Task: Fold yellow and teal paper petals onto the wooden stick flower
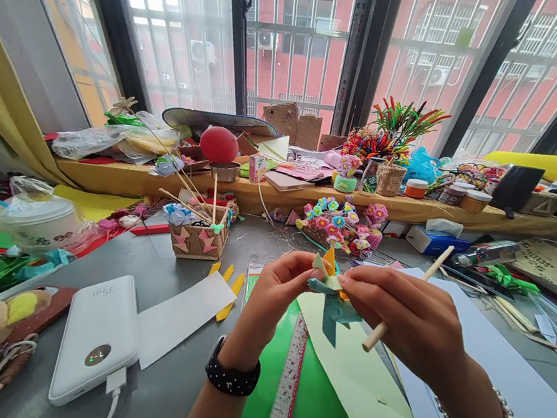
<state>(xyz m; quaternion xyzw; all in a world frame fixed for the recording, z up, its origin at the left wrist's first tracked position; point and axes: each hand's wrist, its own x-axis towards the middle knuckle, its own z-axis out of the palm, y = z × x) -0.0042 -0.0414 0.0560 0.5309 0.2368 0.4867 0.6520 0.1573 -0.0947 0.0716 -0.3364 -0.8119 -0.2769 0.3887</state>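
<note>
Between my two hands is a folded paper flower (pixel 337 308) with blue-green, pale green and orange-yellow petals. My left hand (pixel 280 289) pinches it from the left, thumb and fingertips closed on its upper petals. From the right, the thumb and fingertips of my right hand (pixel 405 308) press on its yellow-green middle. A thin wooden stick (pixel 375 337) passes under the curled fingers of that same hand, slanting up to the right. Below lie a pale green paper sheet (pixel 359 367), a green sheet (pixel 288 362) and a patterned ruler (pixel 287 386).
At left, a white power bank (pixel 96 330) with a cable lies beside a white paper strip (pixel 185 320). A decorated box (pixel 199 241) with sticks and a bunch of small flowers (pixel 333 223) stand behind my hands. Wooden strips and a plastic bottle (pixel 487 253) lie at right.
</note>
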